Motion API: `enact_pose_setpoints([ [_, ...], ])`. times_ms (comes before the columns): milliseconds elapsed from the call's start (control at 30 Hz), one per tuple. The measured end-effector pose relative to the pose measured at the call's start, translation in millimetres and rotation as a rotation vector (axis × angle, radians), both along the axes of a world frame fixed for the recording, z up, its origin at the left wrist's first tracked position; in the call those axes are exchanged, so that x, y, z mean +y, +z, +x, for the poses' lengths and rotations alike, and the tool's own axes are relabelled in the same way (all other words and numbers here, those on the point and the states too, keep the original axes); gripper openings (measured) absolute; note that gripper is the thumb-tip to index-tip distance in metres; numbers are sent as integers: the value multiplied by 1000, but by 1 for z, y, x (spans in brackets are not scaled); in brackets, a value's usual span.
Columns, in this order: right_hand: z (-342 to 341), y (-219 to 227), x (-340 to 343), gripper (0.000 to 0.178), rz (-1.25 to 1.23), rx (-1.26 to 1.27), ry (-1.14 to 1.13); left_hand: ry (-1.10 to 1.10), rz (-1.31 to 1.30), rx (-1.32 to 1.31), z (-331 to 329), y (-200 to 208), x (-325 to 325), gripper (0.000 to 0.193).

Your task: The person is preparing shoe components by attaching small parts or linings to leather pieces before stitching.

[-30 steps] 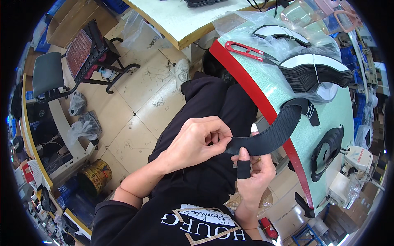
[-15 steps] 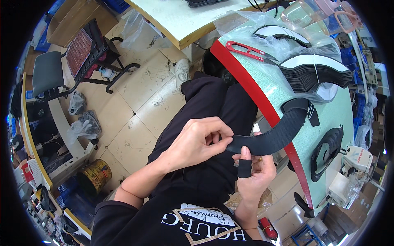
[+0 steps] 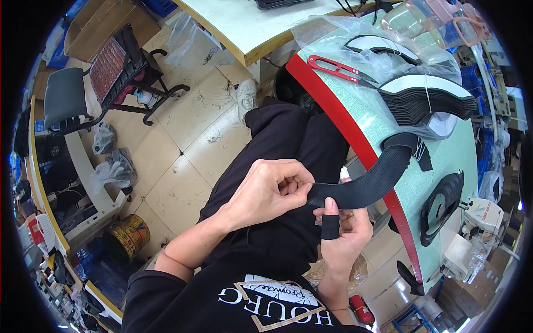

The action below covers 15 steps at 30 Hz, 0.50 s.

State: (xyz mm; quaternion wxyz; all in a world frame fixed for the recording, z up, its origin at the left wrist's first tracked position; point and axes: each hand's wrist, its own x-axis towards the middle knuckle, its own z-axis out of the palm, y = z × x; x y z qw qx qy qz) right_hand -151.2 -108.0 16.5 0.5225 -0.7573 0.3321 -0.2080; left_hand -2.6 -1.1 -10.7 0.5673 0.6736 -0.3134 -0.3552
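Note:
A curved black fabric strip [image 3: 377,180] stretches from my hands up over the red table edge onto the green tabletop. My left hand [image 3: 273,186] pinches its near end between thumb and fingertips. My right hand [image 3: 345,227], with a black sleeve on the thumb and a white wrap on one fingertip, grips the strip a little further along, thumb on the near side and fingers behind. The strip's far end lies by another dark piece with loose white threads [image 3: 420,150]. Both hands hang over my lap, just off the table.
On the green table [image 3: 355,119] lie red thread snips [image 3: 336,67], a tied stack of black curved pieces [image 3: 427,100] in clear plastic, and a coiled black piece [image 3: 442,208]. A sewing machine [image 3: 480,216] stands at the right. Left are a chair [image 3: 108,83] and a yellow bucket [image 3: 126,238].
Almost nothing differs. My left hand has shifted very slightly left with the strip's end, and the strip on the table edge has turned a little. The right hand keeps its hold.

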Motion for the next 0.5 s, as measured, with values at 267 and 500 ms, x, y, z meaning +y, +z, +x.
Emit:
enact_pose_setpoints([
  [267,1,4,-1,37,5,28,-34,127,-57,-161,-4,3,2,10],
  [500,1,-6,4,36,-180,-15,22,129,-74,-333,-10,-1,-6,11],
])
